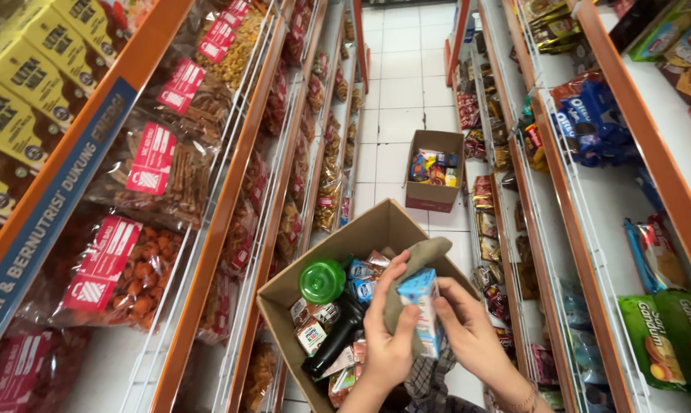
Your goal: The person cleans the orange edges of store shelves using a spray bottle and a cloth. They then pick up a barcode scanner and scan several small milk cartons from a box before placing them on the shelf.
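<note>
— What have you got in your grip?

— You hold a small light-blue drink carton [423,310] upright between both palms, just above the open brown cardboard box [372,229]. Your left hand [389,329] wraps it from the left together with a grey-green cloth [422,256], and your right hand [468,321] closes on its other side, fingers on the carton's face.

— And what crowds you there?

— Right below, the box is packed: a green round plastic lid [322,281] sits near its left wall, a dark bottle [336,336] lies slanted beside it, and small packets and cartons fill the rest. The cloth drapes over the box's far right corner.

— Further out?

— You stand in a narrow aisle. Wire-fronted shelves with orange rails press in on both sides: clear bags of brown snacks with red labels [150,160] to your left, blue biscuit packs [594,126] and green packets [666,336] to your right. Ahead on the white tiled floor [403,84] stands a second, smaller cardboard box [435,170] of colourful goods, well apart from yours, set against the right-hand shelving.
</note>
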